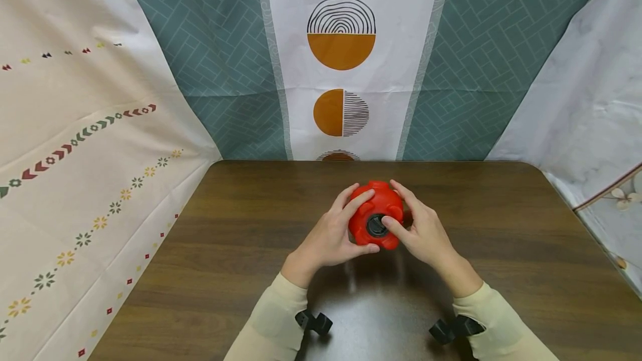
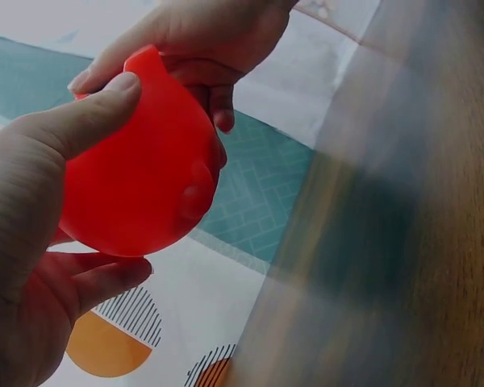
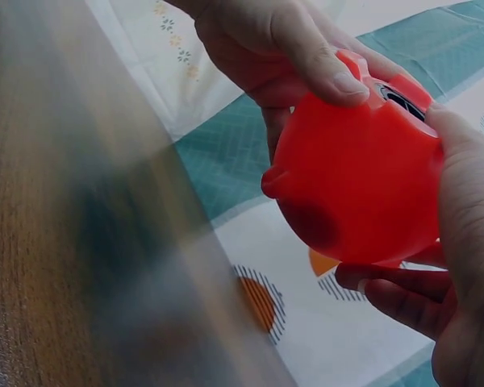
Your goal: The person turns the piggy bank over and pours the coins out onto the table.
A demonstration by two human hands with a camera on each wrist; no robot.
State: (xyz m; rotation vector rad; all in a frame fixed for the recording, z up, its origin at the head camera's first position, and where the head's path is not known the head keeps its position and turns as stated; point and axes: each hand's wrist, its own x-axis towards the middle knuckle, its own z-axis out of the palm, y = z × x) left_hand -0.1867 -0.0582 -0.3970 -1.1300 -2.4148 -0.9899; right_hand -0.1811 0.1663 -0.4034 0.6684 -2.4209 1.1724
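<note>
A glossy red piggy bank [image 1: 382, 200] is held up over the table, its underside with stubby feet and a round black stopper [image 1: 373, 226] facing the head camera. My left hand [image 1: 328, 235] grips it from the left, fingers spread over the upper side and thumb at the lower edge. From the right, my right hand [image 1: 426, 233] holds it, the thumb lying on the stopper. In the left wrist view the smooth rounded body [image 2: 145, 177] fills the space between both hands. The stopper's dark edge [image 3: 403, 102] shows near both thumbs in the right wrist view.
Below the hands spreads a brown wooden table [image 1: 225, 249]. A teal and white patterned cloth [image 1: 225, 43] hangs behind its far edge, with pale printed cloths [image 1: 75, 127] at the sides. Each sleeved wrist wears a small black camera [image 1: 315, 322].
</note>
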